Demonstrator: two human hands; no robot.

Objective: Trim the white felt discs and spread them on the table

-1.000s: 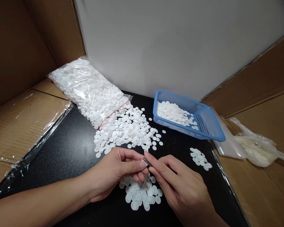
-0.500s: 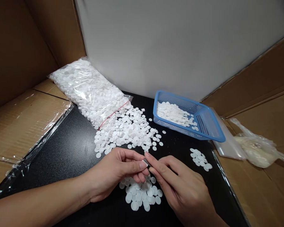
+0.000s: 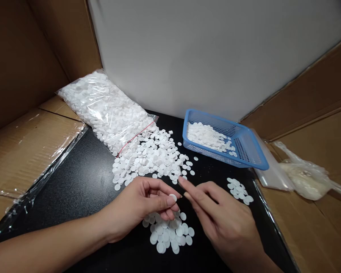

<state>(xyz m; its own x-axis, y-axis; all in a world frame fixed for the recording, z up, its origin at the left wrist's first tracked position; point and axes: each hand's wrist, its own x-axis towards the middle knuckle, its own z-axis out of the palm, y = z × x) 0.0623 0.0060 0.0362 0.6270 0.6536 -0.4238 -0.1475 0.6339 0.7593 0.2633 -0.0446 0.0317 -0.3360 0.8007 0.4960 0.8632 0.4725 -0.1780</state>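
Grey wall [image 3: 170, 53] rises behind my black tabletop [image 3: 82, 182], with brown cardboard [image 3: 65, 34] standing at either side and more of it lying flat beyond the table edges. My left hand [image 3: 147, 201] reaches in from the left, its thumb and fingertips closed in a light pinch on one white disc [image 3: 173, 197], which I hold up over the near pile of discs [image 3: 169, 235]. My right hand [image 3: 221, 216] is just beside it, apart from the disc, forefinger stretched forward and thumb below with a narrow dark gap between the tips; I cannot tell whether something thin sits in that gap.

Past my left fingers, a bigger heap of discs [image 3: 150, 155] spreads from the mouth of a clear bag [image 3: 102, 106], which lies slanting toward the wall, full of the same white rounds, a red line [image 3: 135, 139] across its near end. Over to the right sits a blue basket [image 3: 214, 154], holding a mound of discs [image 3: 206, 136] toward its left end. Nearer me, beyond my right knuckles, lies a small cluster of discs [image 3: 240, 190], and off the table's right edge rests a knotted plastic bag [image 3: 307, 182] with something pale inside
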